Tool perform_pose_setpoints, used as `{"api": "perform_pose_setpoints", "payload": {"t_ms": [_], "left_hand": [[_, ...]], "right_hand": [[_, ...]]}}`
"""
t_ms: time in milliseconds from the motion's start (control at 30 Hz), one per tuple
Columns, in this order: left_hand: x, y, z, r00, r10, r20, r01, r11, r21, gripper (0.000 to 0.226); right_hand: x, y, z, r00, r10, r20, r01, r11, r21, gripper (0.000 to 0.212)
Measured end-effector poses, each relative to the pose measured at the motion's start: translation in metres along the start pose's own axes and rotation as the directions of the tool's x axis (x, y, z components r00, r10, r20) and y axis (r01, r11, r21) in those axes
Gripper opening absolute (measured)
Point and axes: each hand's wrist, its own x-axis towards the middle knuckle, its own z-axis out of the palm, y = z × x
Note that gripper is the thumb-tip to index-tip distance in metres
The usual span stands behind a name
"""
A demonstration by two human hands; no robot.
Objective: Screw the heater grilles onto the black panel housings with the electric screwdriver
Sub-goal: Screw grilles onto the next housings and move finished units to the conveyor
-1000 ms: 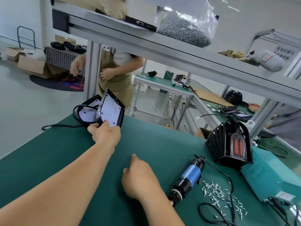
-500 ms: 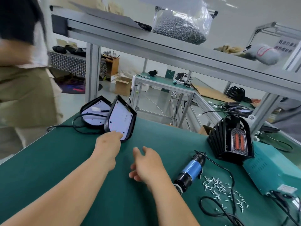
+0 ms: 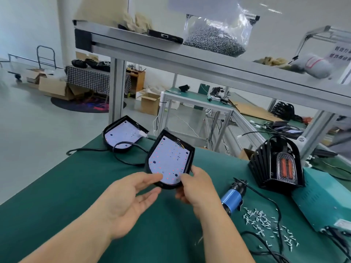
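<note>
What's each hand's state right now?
Left hand: open, thumb touching the black panel at its lower edge.
Right hand: gripping the same panel's lower right corner.

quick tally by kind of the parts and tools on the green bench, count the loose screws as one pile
black panel housings: 2 (held housing, far housing)
heater grille: 1
electric screwdriver: 1
teal power box: 1
pile of loose screws: 1
total: 6
</note>
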Motion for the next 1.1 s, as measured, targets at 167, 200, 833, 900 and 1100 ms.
{"api": "perform_pose_setpoints", "payload": {"t_ms": [167,200,833,900,1100], "left_hand": [[0.018,0.019,-0.015,0.975,-0.221,0.004,0.22,0.971,-0.091,0.042],[0.022,0.02,-0.015,0.964,-0.263,0.031,0.265,0.96,-0.088,0.053],[0.062,0.093,0.042,0.997,0.081,-0.012,-0.042,0.635,0.771,0.015],[0.062,0.093,0.056,0.974,0.172,0.145,-0.19,0.28,0.941,0.029],[0.065,0.072,0.071,0.965,0.157,0.21,-0.24,0.21,0.948,0.058]], "right_hand": [[-0.002,-0.008,-0.023,0.994,-0.102,0.037,0.102,0.995,-0.008,0.027],[-0.003,-0.011,-0.028,0.99,-0.125,0.06,0.126,0.992,-0.008,0.028],[-0.024,-0.024,-0.06,0.863,0.088,0.497,0.256,0.771,-0.582,0.048],[-0.024,-0.021,-0.051,0.87,0.125,0.477,0.227,0.756,-0.613,0.044],[-0.03,-0.019,-0.032,0.839,0.236,0.491,0.179,0.732,-0.658,0.064]]}}
